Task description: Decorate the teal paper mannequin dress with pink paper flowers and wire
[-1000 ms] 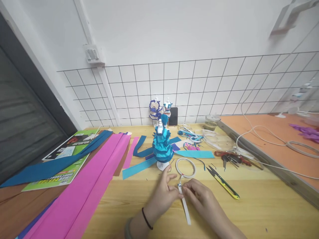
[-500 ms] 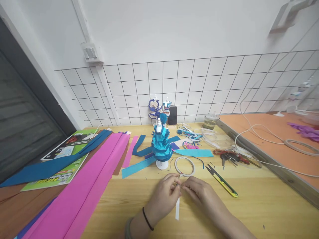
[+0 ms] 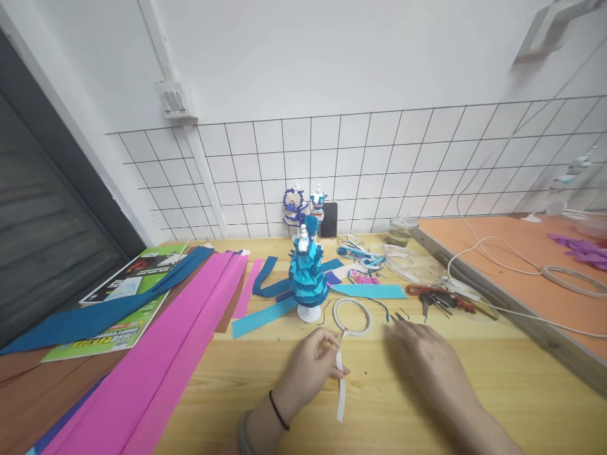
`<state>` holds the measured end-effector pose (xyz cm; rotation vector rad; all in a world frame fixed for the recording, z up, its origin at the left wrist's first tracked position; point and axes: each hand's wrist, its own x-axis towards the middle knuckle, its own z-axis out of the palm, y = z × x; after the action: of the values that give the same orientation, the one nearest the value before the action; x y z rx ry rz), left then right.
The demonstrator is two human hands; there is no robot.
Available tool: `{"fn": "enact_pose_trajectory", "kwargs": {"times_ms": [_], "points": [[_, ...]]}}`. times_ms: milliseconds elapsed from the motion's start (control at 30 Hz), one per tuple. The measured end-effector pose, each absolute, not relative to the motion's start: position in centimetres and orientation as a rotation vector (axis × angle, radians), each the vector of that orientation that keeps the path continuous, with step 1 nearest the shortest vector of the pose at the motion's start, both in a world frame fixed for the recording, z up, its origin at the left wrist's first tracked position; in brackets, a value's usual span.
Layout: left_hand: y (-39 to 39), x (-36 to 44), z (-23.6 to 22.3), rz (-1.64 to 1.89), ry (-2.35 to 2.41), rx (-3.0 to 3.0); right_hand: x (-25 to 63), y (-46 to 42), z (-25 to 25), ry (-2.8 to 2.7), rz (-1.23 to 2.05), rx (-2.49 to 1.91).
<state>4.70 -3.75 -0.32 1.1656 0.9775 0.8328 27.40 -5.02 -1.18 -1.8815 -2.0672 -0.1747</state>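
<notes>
My left hand [image 3: 315, 361] pinches a strip of white tape [image 3: 341, 398] whose free end hangs toward me. From the strip's upper end, the tape runs to a thin roll of tape [image 3: 336, 314] lying flat on the table. My right hand [image 3: 427, 354] is over the thread snips [image 3: 397, 316], and only their dark tips show past it. Motion blurs its fingers, so their grip is unclear. Behind the roll stands a small figure in a ruffled turquoise paper dress [image 3: 308, 281] on a white round base [image 3: 309, 313].
Pink paper strips [image 3: 190, 328], a blue strip [image 3: 142, 300] and magazines [image 3: 104, 338] cover the left side. Two decorated figures [image 3: 294, 208] and a phone [image 3: 329, 220] are at the back. Right of centre are paper scraps [image 3: 360, 256], a glass jar [image 3: 401, 232] and tangled tools [image 3: 439, 303].
My right hand has left the tape and moved right, over the thread snips. My left hand closed on the strip and still holds it. A small dark speck now shows between the hands.
</notes>
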Motion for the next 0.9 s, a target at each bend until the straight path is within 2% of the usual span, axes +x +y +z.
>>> {"fn": "enact_pose_trajectory", "kwargs": {"times_ms": [67,267,500,567,900], "points": [[-3.5,4.7,-0.1,0.819,0.972,1.058,29.2,-5.1,-1.4,-2.085,-0.191,-2.017],[-3.1,4.6,0.3,0.828,0.983,0.923,31.8,-5.6,-1.1,-1.850,0.068,-2.165],[-3.0,4.6,-0.1,0.835,0.969,0.937,26.7,-6.5,0.9,-1.773,0.938,-1.601],[-3.1,4.6,0.1,0.835,0.966,0.949,24.9,-6.7,1.7,-1.821,1.075,-1.516],[-3.2,4.5,0.6,0.816,0.961,1.004,22.0,-5.8,3.3,-2.000,0.907,-1.473]]}}
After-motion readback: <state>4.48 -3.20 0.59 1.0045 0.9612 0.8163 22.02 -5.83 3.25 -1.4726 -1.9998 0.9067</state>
